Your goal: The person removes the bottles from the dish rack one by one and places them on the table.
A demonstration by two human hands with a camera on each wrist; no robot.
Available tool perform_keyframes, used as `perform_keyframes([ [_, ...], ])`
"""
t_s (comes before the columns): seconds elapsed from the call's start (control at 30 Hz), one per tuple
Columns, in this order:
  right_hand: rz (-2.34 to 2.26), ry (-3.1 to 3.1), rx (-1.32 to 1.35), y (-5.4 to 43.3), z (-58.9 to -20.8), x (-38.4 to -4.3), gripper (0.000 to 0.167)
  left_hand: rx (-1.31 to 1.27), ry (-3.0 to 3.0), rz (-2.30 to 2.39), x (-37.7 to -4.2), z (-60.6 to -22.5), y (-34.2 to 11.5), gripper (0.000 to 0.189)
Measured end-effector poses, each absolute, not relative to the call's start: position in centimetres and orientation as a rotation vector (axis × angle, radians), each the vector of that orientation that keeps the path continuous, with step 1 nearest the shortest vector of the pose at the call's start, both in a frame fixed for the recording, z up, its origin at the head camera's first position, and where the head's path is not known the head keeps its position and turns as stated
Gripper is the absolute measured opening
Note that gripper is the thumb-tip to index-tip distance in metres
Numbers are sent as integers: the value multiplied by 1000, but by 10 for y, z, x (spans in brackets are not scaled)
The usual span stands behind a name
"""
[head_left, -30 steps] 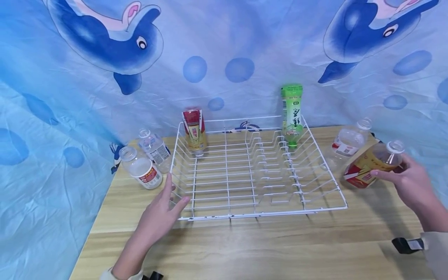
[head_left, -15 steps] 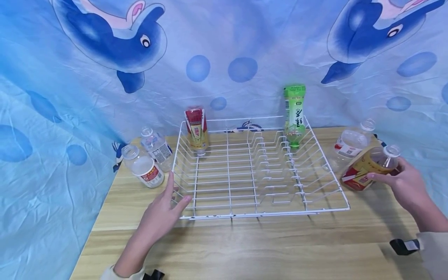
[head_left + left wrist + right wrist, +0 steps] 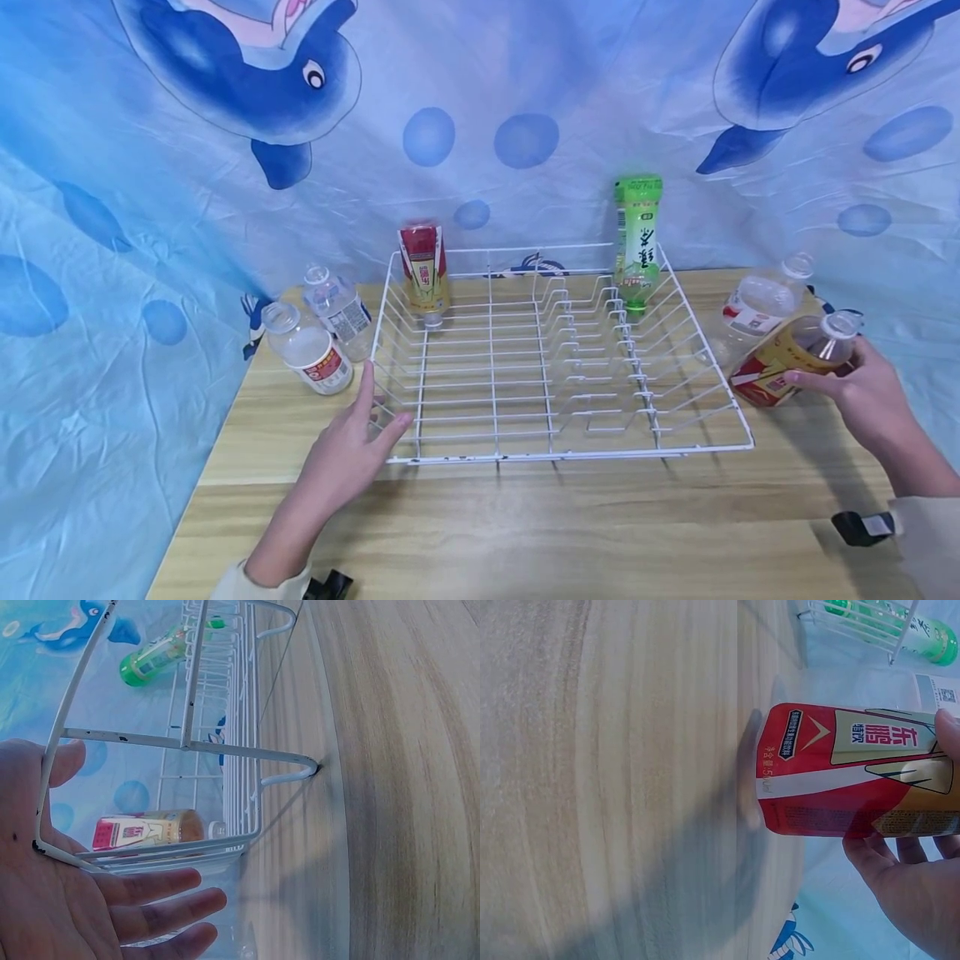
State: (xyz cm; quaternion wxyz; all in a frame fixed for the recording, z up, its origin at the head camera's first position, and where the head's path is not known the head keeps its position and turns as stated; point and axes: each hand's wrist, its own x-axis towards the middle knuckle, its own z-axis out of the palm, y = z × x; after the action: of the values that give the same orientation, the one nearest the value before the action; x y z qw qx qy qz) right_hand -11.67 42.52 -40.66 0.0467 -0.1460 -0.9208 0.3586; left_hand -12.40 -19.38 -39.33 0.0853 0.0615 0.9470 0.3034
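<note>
A white wire dish rack [image 3: 495,457] stands on the wooden table. At its front left corner my left hand [image 3: 341,454] touches the frame with fingers extended, the thumb on one side of the rim and the fingers along the outside, as the left wrist view shows. My right hand [image 3: 873,392] grips a red and gold plastic drink bottle [image 3: 783,367] to the right of the rack. The bottle leans, its mouth toward my hand; in the right wrist view its red base [image 3: 810,772] is close over the table. Part of its upper half is hidden by my hand.
Inside the rack, a red and gold bottle [image 3: 424,271] is upside down at the back left and a green tea bottle [image 3: 637,242] at the back right. Two clear bottles [image 3: 321,367] stand left; another clear bottle [image 3: 757,304] stands right. A blue dolphin curtain [image 3: 517,192] hangs behind.
My right hand has brought the drink bottle slightly left, closer to the rack. My left hand stays at the rack's corner. The head view has shifted a little.
</note>
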Motion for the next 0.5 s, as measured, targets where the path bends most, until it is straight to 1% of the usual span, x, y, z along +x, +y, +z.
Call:
perform_keyframes([
  [0.2,1082,-2795,-430,424,-409,-118,78,192,2832,902,-125,-394,-194,98],
  [0.37,1100,-2803,-447,423,-409,-119,79,195,2831,903,-125,-394,-194,98],
  [0.5,1109,-2804,-449,424,-411,-119,74,183,2820,905,-125,-394,-194,98],
])
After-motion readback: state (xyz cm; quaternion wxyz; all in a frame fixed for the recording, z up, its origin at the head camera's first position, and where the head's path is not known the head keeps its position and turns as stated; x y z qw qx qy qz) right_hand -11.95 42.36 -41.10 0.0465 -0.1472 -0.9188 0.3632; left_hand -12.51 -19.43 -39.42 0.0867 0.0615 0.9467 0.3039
